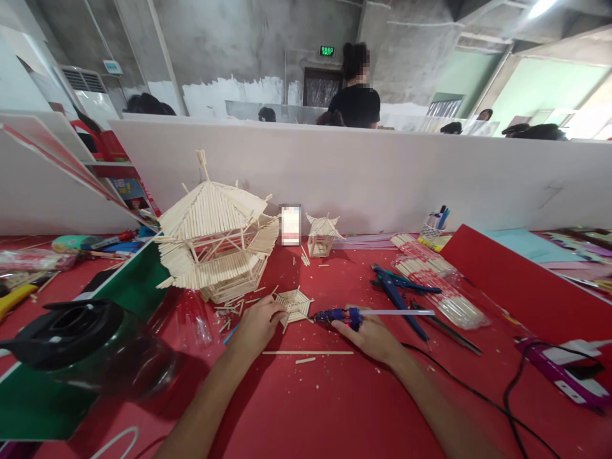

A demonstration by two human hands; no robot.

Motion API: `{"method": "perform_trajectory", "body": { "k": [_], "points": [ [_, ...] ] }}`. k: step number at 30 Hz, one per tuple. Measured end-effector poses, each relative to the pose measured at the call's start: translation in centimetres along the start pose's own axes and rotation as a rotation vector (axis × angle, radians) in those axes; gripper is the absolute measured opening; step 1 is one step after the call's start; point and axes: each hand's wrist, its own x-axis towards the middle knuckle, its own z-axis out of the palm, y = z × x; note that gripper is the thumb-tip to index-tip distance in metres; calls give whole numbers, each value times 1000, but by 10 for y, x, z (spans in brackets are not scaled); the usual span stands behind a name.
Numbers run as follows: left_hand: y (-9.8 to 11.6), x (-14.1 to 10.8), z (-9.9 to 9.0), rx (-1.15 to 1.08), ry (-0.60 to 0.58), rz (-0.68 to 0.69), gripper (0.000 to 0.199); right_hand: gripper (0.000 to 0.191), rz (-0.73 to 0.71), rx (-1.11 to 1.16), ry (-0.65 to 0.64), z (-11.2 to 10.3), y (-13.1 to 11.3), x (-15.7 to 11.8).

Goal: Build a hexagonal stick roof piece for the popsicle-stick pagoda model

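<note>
My right hand (370, 335) is wrapped round a blue glue gun (347, 316), with a clear glue stick (401, 312) sticking out of its rear. The gun's nozzle points left, close to the right edge of a small web-like frame of wooden sticks (297, 305). At that frame's left edge, the fingers of my left hand (262, 315) are closed on it. A long thin stick (308, 352) lies on the red table in front of my hands, with a short piece (306, 361) below it. Behind stand a large stick pavilion (217, 242) and a small one (324, 233).
Blue-handled pliers (399, 299) and bagged sticks (435, 280) lie to the right. A black cord (449, 376) runs towards a purple power strip (564, 376). A dark bottle (105, 344) stands at left. A white partition (382, 178) closes off the back; a person (356, 102) is beyond it.
</note>
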Motion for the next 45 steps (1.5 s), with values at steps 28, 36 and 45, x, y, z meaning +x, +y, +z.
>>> {"method": "perform_trajectory", "body": {
  "k": [28,36,45],
  "points": [
    [-1,0,0,9,9,15,21,47,40,39,-42,-3,5,-2],
    [-2,0,1,2,7,16,21,46,50,92,62,2,4,1],
    [0,0,0,6,13,5,20,44,41,97,-53,-8,-1,-2]
  ]
}}
